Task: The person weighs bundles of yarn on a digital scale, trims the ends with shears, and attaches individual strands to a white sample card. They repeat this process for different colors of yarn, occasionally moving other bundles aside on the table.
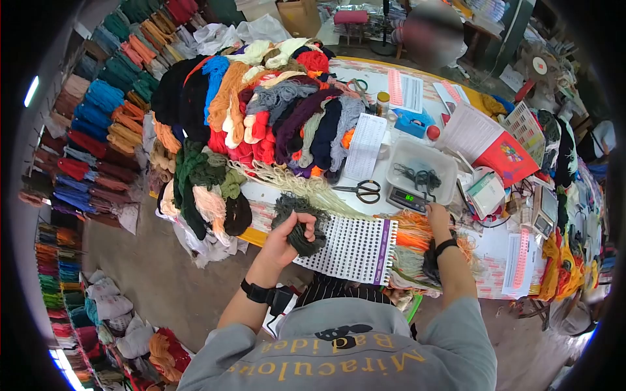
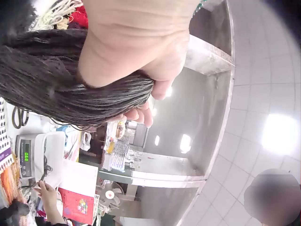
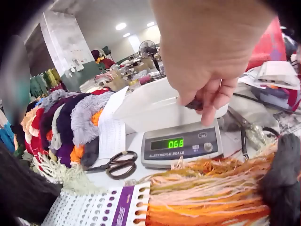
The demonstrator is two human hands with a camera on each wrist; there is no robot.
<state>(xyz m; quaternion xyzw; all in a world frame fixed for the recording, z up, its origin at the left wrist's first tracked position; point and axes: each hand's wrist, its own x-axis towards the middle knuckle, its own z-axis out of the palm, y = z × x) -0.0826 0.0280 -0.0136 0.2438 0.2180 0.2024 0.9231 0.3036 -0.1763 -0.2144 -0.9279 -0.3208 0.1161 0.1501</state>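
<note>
My left hand [image 1: 287, 238] grips a skein of dark grey-green yarn [image 2: 108, 101], its fingers curled round the looped end. At the front of the electronic scale [image 3: 181, 143], my right hand [image 1: 440, 220] pinches a dark yarn strand [image 2: 45, 170] at the rim of the white plastic tray [image 3: 141, 110]. More dark yarn [image 1: 417, 174] lies loosely inside that tray, which sits on the scale. Green digits glow on the scale's display [image 3: 175, 143]. Left of the scale lie black-handled scissors [image 1: 366, 191]. A white card with rows of holes [image 1: 345, 241] is between my hands, with orange and pale yarn strands [image 1: 414, 228] along its edge.
Many-coloured yarn skeins [image 1: 280, 98] are heaped on the table's left side. A printed sheet [image 1: 365, 146] leans by the heap. Beyond the tray are a blue box [image 1: 412, 122] and a red folder [image 1: 508, 159]. Yarn racks [image 1: 98, 124] line the far left.
</note>
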